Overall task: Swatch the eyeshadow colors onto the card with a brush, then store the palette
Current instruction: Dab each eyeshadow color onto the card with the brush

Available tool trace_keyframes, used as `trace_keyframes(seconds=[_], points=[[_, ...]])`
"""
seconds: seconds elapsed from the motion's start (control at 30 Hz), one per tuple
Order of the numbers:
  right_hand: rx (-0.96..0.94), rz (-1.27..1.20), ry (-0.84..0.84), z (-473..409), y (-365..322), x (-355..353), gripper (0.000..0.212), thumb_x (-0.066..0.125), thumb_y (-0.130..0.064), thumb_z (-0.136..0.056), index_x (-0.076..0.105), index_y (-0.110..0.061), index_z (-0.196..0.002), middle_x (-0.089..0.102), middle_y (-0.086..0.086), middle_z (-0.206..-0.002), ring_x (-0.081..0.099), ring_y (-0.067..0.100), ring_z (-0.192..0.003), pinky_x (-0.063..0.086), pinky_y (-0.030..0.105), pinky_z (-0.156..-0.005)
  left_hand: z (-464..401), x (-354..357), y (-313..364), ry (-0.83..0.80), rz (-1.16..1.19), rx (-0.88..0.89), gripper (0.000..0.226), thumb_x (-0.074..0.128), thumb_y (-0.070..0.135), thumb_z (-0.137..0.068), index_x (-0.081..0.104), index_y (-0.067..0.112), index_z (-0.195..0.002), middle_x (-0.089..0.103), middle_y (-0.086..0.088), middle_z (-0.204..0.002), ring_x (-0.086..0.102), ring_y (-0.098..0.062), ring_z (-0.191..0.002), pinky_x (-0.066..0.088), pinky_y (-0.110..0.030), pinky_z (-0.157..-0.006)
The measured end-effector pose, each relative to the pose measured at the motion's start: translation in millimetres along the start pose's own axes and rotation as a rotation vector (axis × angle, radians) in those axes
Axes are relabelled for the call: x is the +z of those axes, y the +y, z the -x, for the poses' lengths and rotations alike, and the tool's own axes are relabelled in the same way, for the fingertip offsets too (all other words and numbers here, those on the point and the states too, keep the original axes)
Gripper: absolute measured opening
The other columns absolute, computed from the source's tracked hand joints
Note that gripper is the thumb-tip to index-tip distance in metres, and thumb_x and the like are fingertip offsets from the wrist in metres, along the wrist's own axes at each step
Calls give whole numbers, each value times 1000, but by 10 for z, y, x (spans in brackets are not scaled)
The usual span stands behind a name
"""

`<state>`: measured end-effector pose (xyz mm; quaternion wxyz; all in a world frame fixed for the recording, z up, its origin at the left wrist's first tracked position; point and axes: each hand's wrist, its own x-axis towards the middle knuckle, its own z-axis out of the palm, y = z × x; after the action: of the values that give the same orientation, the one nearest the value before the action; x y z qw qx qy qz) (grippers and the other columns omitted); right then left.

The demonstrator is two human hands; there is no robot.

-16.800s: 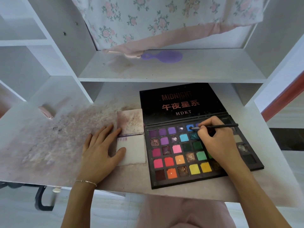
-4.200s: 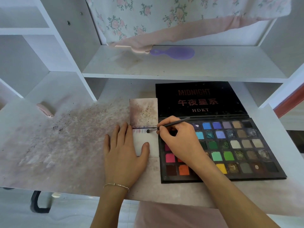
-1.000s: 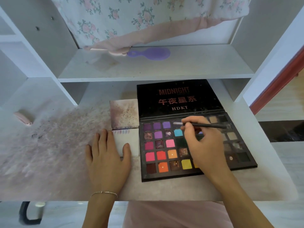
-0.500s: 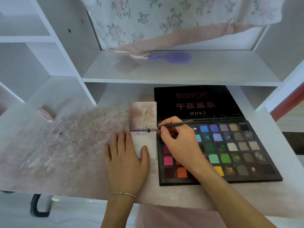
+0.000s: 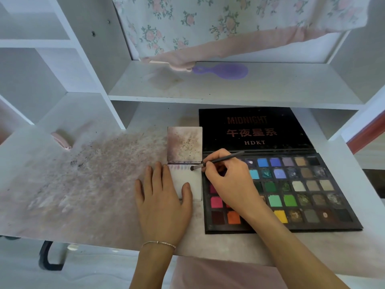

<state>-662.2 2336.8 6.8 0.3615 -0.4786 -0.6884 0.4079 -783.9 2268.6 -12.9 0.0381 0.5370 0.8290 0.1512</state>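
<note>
A person's left hand (image 5: 161,202) lies flat, fingers straight, on the white card (image 5: 190,184), apparently steadying it, while the right hand (image 5: 228,180) pinches a brush (image 5: 216,162) whose tip meets the card's far edge beside earlier swatches. The open palette (image 5: 291,184) sits just right, colours within easy reach, on the powder-stained desk (image 5: 83,184).

Two hands (image 5: 164,203) — one brush (image 5: 218,161), one palette (image 5: 291,184), one card (image 5: 192,184).

white shelving (image 5: 229,94), floral curtain (image 5: 208,24), stained desk (image 5: 83,184)
</note>
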Motion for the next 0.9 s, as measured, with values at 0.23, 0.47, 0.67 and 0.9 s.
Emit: trace_keyframes(seconds=[0.23,0.47,0.67,0.9], points=[[-11,18,4,-3,-6,-3,8,52,-16,-88,56,-22,-86,64,2,-79,57,7,-72,49,21,-64,0,-6,-3,-13,-20,-4,76,9,52,-80,10,16,-147,8,-1,-157,-1,-17,-144,-8,-36,-115],[-16,27,13,-9,-1,0,9,52,-15,-88,56,-22,-85,64,1,-79,57,6,-71,48,18,-62,-1,1,0,-5,-12,-2,76,11,52,-80,13,16,-147,10,-2,-156,1,-17,-144,-7,-37,-115],[-17,17,6,-9,-2,3,9,52,-14,-88,57,-21,-85,63,1,-78,55,5,-70,46,14,-60,-1,2,0,1,-4,5,75,13,51,-81,15,15,-147,12,-3,-156,3,-18,-144,-6,-37,-115],[-29,22,9,-14,5,6,9,52,-14,-88,56,-21,-85,64,1,-79,57,6,-72,47,16,-61,-8,7,-5,1,1,5,75,13,51,-81,14,15,-147,12,-2,-156,2,-18,-144,-6,-37,-115]])
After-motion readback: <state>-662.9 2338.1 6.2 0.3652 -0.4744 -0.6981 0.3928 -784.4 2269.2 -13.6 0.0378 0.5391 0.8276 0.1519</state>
